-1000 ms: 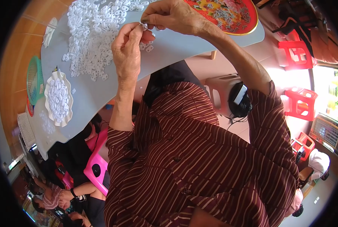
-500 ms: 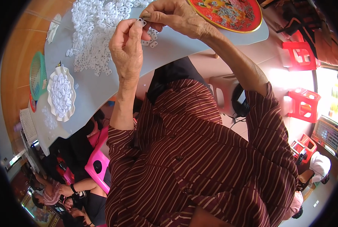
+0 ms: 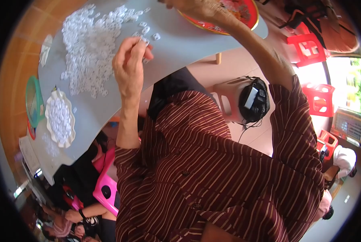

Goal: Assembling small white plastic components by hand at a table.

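Observation:
My left hand (image 3: pixel 129 66) is raised over the table's near edge, thumb and forefinger pinched on a small white plastic piece (image 3: pixel 146 41) with holes. At the top of the view, my right hand (image 3: pixel 194 9) reaches over the table beside a round red tray (image 3: pixel 251 20). Its fingertips are blurred and partly cut off by the picture's edge. A wide heap of similar white pieces (image 3: pixel 89 48) lies to the left of my left hand. A few loose white pieces (image 3: pixel 156 36) lie between my two hands.
A scalloped white dish (image 3: pixel 72 125) full of white pieces stands on the grey table (image 3: pixel 99 109), with a green basket (image 3: pixel 34 101) beside it. A stool bearing a black bag (image 3: pixel 253 101) stands to the right. Red stools (image 3: pixel 307 50) and seated people are farther off.
My hands have parted. The right one has moved up, away from the left, which stays pinched. The view has shifted, and the red tray is now partly out of the picture.

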Motion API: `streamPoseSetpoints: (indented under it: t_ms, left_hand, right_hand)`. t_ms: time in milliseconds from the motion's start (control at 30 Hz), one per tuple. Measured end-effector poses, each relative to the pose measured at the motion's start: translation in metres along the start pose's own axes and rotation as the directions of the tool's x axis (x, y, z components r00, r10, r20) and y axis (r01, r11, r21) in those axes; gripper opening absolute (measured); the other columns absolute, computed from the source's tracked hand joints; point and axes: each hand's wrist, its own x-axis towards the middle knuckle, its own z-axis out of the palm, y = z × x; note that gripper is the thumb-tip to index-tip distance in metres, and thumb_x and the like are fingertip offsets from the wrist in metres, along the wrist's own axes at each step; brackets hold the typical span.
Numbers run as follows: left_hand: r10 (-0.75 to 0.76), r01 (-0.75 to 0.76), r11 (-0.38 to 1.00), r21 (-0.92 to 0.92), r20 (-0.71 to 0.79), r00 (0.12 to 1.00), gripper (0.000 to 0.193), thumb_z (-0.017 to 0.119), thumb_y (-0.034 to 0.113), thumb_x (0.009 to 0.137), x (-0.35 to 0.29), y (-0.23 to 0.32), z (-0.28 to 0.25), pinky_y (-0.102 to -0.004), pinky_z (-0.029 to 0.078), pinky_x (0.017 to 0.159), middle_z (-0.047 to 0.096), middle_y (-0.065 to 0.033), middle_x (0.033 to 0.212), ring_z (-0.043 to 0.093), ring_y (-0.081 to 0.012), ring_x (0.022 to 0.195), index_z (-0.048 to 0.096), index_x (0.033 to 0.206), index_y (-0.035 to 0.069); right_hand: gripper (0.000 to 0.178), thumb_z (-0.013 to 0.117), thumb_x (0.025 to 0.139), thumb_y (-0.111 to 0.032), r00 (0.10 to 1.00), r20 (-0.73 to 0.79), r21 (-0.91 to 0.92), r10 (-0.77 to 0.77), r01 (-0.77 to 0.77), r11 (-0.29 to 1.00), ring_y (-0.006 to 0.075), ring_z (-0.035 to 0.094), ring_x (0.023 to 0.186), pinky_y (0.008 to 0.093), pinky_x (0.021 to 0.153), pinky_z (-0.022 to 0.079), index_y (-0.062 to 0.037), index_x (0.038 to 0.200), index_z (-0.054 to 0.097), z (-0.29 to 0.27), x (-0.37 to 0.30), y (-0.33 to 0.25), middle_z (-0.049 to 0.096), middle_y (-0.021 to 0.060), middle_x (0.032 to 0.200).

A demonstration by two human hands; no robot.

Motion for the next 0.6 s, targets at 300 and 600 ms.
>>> streamPoseSetpoints:
  t_ms: [300, 600]
  left_hand:
    - [-0.037, 0.038, 0.999, 0.034, -0.012, 0.999, 0.014, 0.054, 0.012, 0.088, -0.019, -0.012, -0.009, -0.0198, 0.035, 0.061, 0.056, -0.003, 0.07, 0.048, -0.0074, 0.066, 0.06, 0.088, 0.0]
    - [-0.071, 0.072, 0.997, 0.033, -0.03, 0.997, 0.013, 0.055, 0.012, 0.086, -0.03, -0.011, -0.021, -0.0223, 0.04, 0.065, 0.056, -0.0033, 0.068, 0.051, -0.0089, 0.064, 0.059, 0.082, 0.0]
  right_hand:
    - [0.024, 0.06, 0.082, -0.018, 0.983, 0.183, -0.373, 0.0, 0.069, 0.925, 0.0266, 0.056, 0.054, 0.0396, 0.052, 0.043, 0.0038, 0.073, 0.061, -0.046, -0.019, 0.052, 0.058, 0.0209, 0.063]
    - [0.015, 0.058, 0.079, -0.011, 0.973, 0.204, -0.111, 0.105, -0.083, 0.99, 0.0233, 0.056, 0.055, 0.0361, 0.054, 0.045, 0.0037, 0.08, 0.064, 0.009, 0.006, -0.017, 0.06, 0.018, 0.065]
